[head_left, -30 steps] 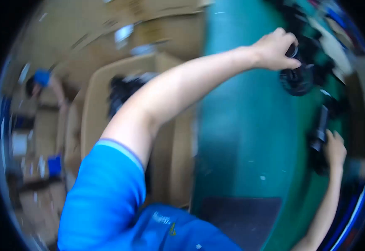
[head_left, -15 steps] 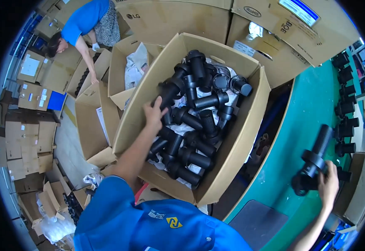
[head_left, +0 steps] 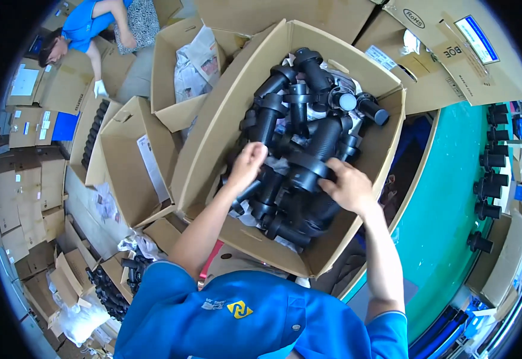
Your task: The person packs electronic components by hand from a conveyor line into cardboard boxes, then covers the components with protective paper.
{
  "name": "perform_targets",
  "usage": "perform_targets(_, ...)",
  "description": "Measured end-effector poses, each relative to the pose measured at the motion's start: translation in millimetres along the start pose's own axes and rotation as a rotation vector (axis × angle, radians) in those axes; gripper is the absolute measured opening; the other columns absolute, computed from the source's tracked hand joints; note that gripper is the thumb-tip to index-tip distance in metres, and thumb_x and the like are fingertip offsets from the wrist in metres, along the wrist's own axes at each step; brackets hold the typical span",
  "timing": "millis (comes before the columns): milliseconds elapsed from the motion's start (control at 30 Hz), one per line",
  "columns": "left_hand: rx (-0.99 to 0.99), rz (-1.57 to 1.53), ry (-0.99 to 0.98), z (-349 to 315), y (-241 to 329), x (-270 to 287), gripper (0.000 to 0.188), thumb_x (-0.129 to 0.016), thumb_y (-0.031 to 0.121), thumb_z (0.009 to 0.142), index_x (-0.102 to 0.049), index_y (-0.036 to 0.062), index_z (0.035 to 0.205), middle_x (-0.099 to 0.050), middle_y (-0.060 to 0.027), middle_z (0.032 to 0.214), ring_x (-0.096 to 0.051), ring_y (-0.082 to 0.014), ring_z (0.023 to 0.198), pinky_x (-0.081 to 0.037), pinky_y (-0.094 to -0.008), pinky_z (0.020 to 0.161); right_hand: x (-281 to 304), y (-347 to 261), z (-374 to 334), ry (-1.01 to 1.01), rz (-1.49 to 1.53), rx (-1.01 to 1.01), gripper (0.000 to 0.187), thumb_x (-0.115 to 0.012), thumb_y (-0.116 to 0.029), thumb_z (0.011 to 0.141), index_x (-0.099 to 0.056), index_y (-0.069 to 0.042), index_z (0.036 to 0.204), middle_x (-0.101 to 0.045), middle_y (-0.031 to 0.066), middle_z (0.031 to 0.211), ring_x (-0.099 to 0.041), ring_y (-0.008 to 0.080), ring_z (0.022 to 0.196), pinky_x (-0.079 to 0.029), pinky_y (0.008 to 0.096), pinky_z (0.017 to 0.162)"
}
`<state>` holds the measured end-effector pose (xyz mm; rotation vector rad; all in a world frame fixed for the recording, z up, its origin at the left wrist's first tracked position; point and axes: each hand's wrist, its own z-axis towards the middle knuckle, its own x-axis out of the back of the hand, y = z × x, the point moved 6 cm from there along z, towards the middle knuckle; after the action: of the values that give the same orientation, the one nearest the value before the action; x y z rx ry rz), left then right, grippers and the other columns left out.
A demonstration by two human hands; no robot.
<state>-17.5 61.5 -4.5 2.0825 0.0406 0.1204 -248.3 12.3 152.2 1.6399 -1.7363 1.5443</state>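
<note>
Black plastic pipe fittings (head_left: 300, 149), flanged and tubular, are piled in a large open cardboard carton (head_left: 213, 137) at centre frame, with crumpled white wrapping paper between them.

Change noted: half a second earlier only the left hand was in the carton, while the right hand was held over the green tabletop (head_left: 452, 197) with a fitting in it. Now both hands are inside the carton and that fitting is no longer held. Judged from this, a fresh piece is being picked from the pile.

Left hand (head_left: 248, 166): set at 9 o'clock of the pile, fingers curled down onto a black fitting; whether it is actually clasped cannot be told. Right hand (head_left: 348, 185): at 4 o'clock of the pile, fingers closed around the black ribbed collar (head_left: 309, 170) of a fitting.

A row of upright black fittings (head_left: 491, 179) is seen on the tabletop at 3 o'clock. A smaller carton with paper (head_left: 189, 66) lies at 11 o'clock. Another person in a blue shirt (head_left: 87, 21) is bent over boxes at 10 o'clock.

Hidden: fingertips of both hands are buried among the parts; the carton's lower layers are not visible; the picture's rim is bent and blurred.
</note>
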Motion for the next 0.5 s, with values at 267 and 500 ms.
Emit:
perform_targets(267, 0.181, -0.137, -0.124, -47.8, -47.1, 12.9, 0.058, -0.074, 0.024, 0.078, -0.043, 0.0061, 0.123, -0.054, -0.0066, 0.108, -0.054, -0.0167, 0.096, -0.048, -0.0318, 0.078, -119.2, -31.2, 16.9, -0.312, 0.459, -0.009, 0.047, -0.067, -0.028, 0.076, -0.055, -0.002, 0.114, -0.063, 0.0191, 0.087, -0.064, 0.0296, 0.089, -0.048, 0.0394, 0.077)
perform_targets(500, 0.202, 0.433, 0.235, -113.9, -63.2, 97.3, 0.068, -0.076, 0.017, 0.070, -0.039, 0.0010, 0.125, -0.050, -0.0194, 0.119, -0.052, -0.0307, 0.107, -0.043, -0.0381, 0.093, -138.1, 40.0, 37.9, -0.224, 0.729, -0.263, 0.053, -0.071, -0.029, 0.076, -0.054, -0.002, 0.118, -0.065, 0.0153, 0.090, -0.063, 0.0283, 0.088, -0.048, 0.0375, 0.078)
